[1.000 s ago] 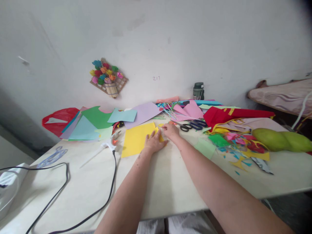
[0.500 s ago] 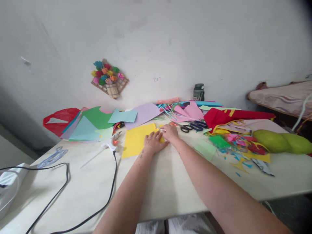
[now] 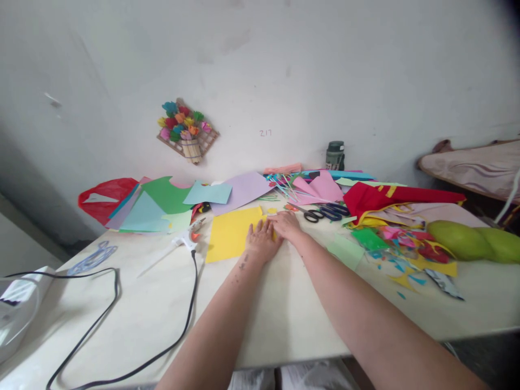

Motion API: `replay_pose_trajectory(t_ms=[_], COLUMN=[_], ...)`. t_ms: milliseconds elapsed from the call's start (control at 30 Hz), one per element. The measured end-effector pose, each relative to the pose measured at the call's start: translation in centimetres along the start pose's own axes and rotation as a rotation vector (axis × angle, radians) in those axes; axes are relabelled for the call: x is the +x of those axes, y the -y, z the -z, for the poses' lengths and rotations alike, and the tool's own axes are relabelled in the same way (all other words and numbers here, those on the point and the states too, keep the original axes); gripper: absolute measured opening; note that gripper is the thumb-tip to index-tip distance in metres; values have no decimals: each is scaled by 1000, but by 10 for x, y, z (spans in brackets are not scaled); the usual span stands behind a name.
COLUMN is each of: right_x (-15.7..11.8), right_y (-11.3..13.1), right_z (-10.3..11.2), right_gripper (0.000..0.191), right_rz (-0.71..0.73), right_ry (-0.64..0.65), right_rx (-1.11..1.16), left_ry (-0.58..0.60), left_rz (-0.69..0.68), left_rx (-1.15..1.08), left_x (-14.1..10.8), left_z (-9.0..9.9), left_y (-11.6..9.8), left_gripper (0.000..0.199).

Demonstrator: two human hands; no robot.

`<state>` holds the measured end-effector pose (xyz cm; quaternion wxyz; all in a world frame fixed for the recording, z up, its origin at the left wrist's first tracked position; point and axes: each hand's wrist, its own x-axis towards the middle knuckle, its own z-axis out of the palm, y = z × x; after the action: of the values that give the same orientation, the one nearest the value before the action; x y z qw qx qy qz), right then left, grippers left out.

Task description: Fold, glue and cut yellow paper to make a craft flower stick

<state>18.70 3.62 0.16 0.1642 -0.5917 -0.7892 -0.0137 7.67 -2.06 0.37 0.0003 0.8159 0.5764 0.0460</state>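
A sheet of yellow paper (image 3: 227,233) lies flat on the table. My left hand (image 3: 262,241) presses on its right part, palm down with the fingers spread. At the paper's upper right edge, my right hand (image 3: 286,225) has its fingers closed around a small pale item, mostly hidden, whose kind I cannot make out. Its fingertips are close to those of my left hand. Just beyond them is a small yellow paper scrap (image 3: 272,210). Dark-handled scissors (image 3: 313,215) rest to the right of my right hand.
A white glue gun (image 3: 184,238) with a black cord lies on the left, near a power strip (image 3: 24,287). Coloured paper sheets (image 3: 166,195) line the back. On the right are red cloth (image 3: 374,200), paper scraps (image 3: 400,262) and green fruit (image 3: 455,238).
The view has shifted slightly, so everything sits a little further right. My right fingertips have moved slightly at the paper's edge, and a yellow scrap beyond them now shows. My left hand stays on the paper.
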Motion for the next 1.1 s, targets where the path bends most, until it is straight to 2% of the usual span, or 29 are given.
replay_pose_trajectory(t_ms=[133, 233, 433, 633, 1100], right_x=[-1, -2, -6, -5, -2], right_y=[1, 2, 6, 2, -1], right_z=[2, 3, 6, 8, 6], right_gripper=[36, 35, 35, 32, 32], right_rz=[11, 17, -10, -117, -136], right_ry=[17, 18, -57, -145, -284], right_rx=[-23, -23, 4, 71, 199], left_ry=[71, 90, 117, 139, 106], left_rz=[44, 43, -8, -18, -25], left_rx=[-12, -9, -67, -89, -76], left_x=[-9, -14, -13, -2, 26], left_z=[5, 5, 2, 0, 0], left_y=[-20, -27, -19, -13, -5], left_gripper=[67, 69, 74, 74, 66])
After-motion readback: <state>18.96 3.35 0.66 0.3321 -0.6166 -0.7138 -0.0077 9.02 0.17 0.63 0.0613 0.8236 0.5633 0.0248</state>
